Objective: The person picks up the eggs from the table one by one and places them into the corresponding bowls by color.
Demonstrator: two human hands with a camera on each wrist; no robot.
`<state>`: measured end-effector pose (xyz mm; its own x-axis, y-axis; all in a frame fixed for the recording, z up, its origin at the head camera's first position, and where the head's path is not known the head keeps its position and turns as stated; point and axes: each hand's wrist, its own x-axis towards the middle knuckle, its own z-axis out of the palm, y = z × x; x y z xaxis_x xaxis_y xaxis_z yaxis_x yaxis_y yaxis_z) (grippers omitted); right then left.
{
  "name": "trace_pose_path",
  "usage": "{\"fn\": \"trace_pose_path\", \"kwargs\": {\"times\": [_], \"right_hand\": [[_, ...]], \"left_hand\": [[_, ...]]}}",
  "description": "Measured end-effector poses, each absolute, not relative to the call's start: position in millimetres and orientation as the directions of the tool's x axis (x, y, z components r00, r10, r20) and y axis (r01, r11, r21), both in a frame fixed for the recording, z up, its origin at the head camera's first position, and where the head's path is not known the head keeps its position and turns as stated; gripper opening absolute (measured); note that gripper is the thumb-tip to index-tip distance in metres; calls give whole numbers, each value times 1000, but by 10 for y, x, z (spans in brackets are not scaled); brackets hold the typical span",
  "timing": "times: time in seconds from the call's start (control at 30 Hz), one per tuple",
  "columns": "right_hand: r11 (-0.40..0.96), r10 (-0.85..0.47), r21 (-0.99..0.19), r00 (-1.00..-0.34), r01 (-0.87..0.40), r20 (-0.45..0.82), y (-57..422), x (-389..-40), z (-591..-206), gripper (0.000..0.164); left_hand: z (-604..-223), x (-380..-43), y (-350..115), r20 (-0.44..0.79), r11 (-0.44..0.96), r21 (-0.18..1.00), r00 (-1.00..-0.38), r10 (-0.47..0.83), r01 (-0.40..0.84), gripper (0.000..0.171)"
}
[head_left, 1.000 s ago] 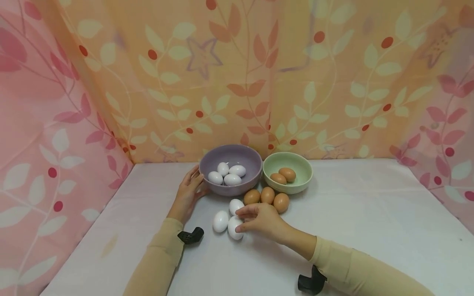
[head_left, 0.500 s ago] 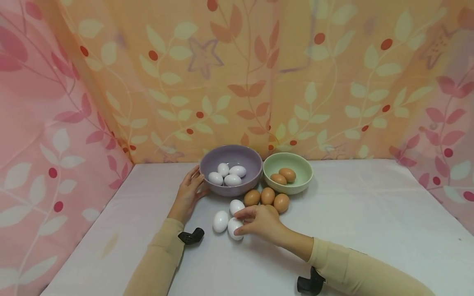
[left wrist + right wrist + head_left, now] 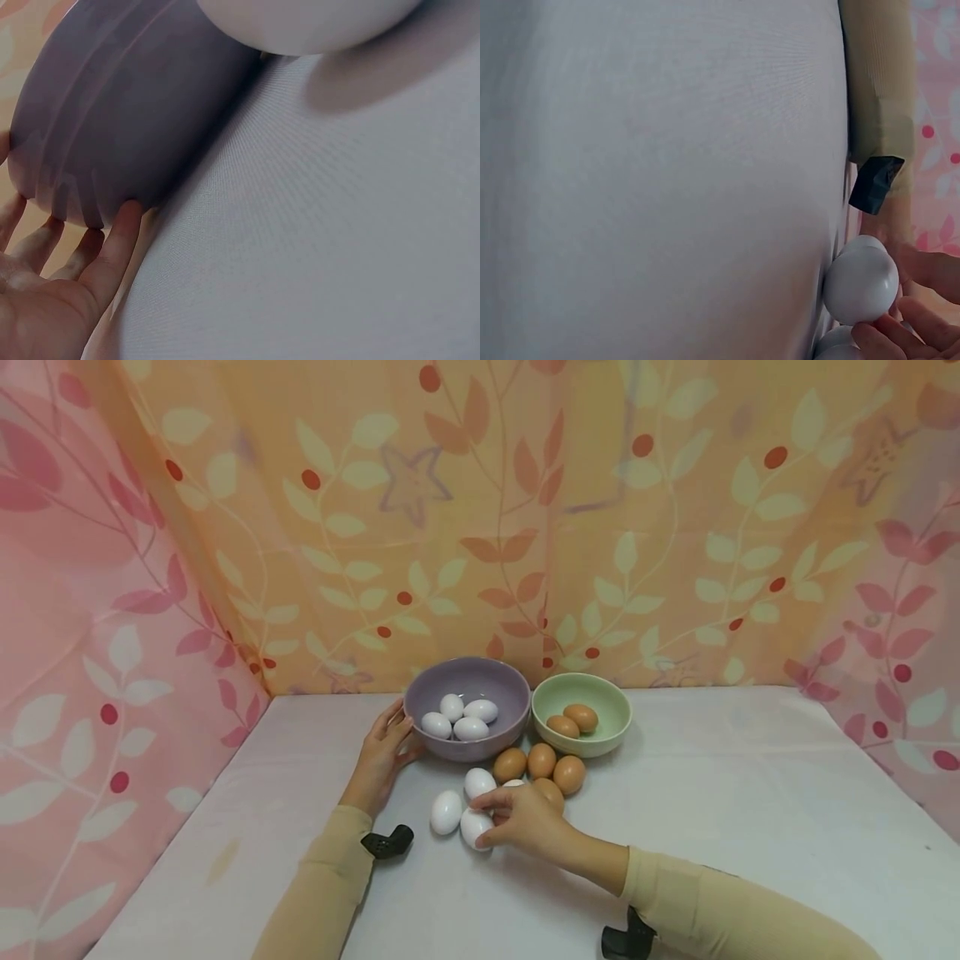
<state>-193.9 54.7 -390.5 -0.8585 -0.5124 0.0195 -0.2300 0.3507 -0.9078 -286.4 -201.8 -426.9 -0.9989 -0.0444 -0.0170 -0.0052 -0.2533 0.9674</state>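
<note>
The right hand (image 3: 531, 821) has shifted slightly toward the front of the worktop (image 3: 712, 827); its thumb and fingers, set in a narrow pinch, take the nearest white egg (image 3: 474, 829) by opposite sides. That egg lies left of the worktop's centre and appears still to bear on the surface. The shift uncovers a further white egg (image 3: 513, 783) behind the fingers and more of the front brown egg (image 3: 549, 795). The left hand (image 3: 378, 760) is unchanged: fingers spread, tips against the left wall of the purple bowl (image 3: 498, 689) near the rear edge. Bowl contents are also unchanged (four white eggs (image 3: 471, 729) there, two brown eggs (image 3: 581, 718) in the adjacent green bowl (image 3: 588, 746)). Judged result: grasp being established, no egg transferred over this interval. Grip firmness cannot be determined.
</note>
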Motion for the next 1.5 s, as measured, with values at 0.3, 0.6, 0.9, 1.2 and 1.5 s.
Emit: {"fn": "trace_pose_path", "kwargs": {"times": [0.3,0.6,0.9,1.2,1.5], "right_hand": [[412,-564,-861,-826,-297,15,517,-1889,-3915,41],[441,-552,-853,-834,-279,-13,502,-1891,-3899,43],[461,-547,-840,-837,-286,-15,484,-1939,-3900,41],[421,-556,-870,-831,-257,-24,492,-1914,-3922,40],[394,-560,-892,-828,-222,-42,471,-1921,-3965,40]], "left_hand": [[-4253,-2850,-2012,-15,-258,966,-999,-50,-1,55],[-4240,-2865,-2008,0,-262,965,-999,-41,10,56],[-4199,-2905,-1973,28,-257,966,-999,-32,35,57],[-4246,-2904,-1965,11,-252,967,-1000,-24,16,57],[-4269,-2849,-1999,16,-250,968,-1000,-26,22,58]]}}
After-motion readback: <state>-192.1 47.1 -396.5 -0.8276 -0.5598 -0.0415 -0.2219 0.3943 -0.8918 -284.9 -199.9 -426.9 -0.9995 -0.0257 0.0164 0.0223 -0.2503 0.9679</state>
